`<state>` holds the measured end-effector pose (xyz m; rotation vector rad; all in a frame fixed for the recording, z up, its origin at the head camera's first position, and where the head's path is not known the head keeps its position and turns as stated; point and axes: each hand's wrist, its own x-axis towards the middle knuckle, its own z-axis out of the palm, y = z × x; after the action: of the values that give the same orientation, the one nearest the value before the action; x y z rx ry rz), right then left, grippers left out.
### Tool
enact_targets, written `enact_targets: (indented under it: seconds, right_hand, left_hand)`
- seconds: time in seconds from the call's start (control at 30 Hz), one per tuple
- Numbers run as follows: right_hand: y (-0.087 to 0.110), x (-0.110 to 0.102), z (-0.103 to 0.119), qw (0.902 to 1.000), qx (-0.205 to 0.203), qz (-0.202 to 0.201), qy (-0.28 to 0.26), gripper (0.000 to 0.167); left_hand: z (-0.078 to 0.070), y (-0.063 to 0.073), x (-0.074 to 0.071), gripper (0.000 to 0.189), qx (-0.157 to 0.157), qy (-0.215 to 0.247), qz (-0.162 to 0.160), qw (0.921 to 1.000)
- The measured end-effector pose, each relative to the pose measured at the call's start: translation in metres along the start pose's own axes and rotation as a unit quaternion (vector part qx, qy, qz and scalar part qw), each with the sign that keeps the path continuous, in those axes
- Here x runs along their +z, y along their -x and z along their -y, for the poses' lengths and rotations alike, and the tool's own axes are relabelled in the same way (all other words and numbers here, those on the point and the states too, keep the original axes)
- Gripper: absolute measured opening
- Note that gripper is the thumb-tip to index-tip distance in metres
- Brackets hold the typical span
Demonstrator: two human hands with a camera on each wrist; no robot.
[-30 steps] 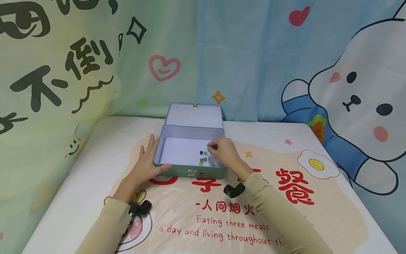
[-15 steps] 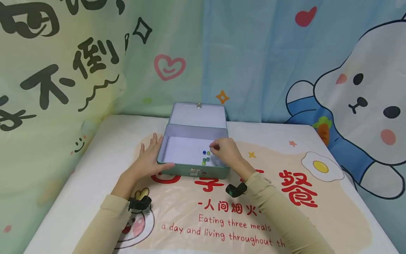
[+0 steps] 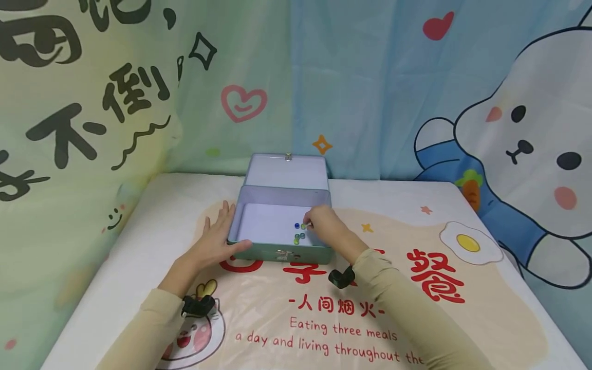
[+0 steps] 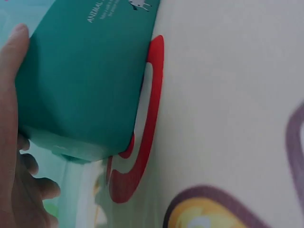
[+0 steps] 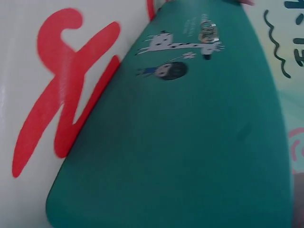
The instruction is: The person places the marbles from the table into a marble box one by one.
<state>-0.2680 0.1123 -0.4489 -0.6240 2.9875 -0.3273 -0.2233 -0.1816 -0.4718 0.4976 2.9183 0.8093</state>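
Observation:
A green tin box (image 3: 289,252) stands on the table with its lid (image 3: 285,170) raised at the back. Several small blue and green glass beads or marbles (image 3: 297,225) lie on its white floor, towards the right. My left hand (image 3: 214,239) rests against the box's left side, fingers spread and thumb along the front edge. In the left wrist view, that thumb (image 4: 14,52) lies at the green wall. My right hand (image 3: 325,223) reaches over the right wall, its fingers curled down at a yellow-green marble (image 3: 303,226). The fingertips are partly hidden, so a grip cannot be made out.
The printed tablecloth (image 3: 342,334) carries red lettering and a fried-egg picture. A metal clasp (image 3: 283,254) sits on the box front. Behind the table hangs a cartoon curtain (image 3: 351,92). Black cameras are strapped to both wrists.
My right hand has lowered slightly towards the marbles, bringing its fingertips to the yellow-green one. My left hand stays at the box's left side. The head view has shifted a little.

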Motion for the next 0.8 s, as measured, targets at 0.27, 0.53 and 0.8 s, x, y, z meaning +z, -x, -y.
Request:
enact_targets:
  seconds: [0.27, 0.53, 0.8]
  right_hand:
    - [0.0019, 0.0022, 0.0040, 0.9985, -0.032, 0.026, 0.036, 0.016]
    - [0.0012, 0.0019, 0.0039, 0.9967, -0.042, 0.047, 0.051, 0.014]
    - [0.0021, 0.0045, 0.0036, 0.9960, -0.047, 0.037, 0.066, 0.012]
  left_hand:
    - [-0.0005, 0.0009, 0.0007, 0.106, -0.004, 0.018, 0.011, 0.9998]
    - [-0.0033, 0.0002, -0.0027, 0.106, -0.004, 0.002, 0.023, 0.9997]
    - [0.0002, 0.0009, 0.0011, 0.105, -0.003, 0.025, 0.020, 0.9995]
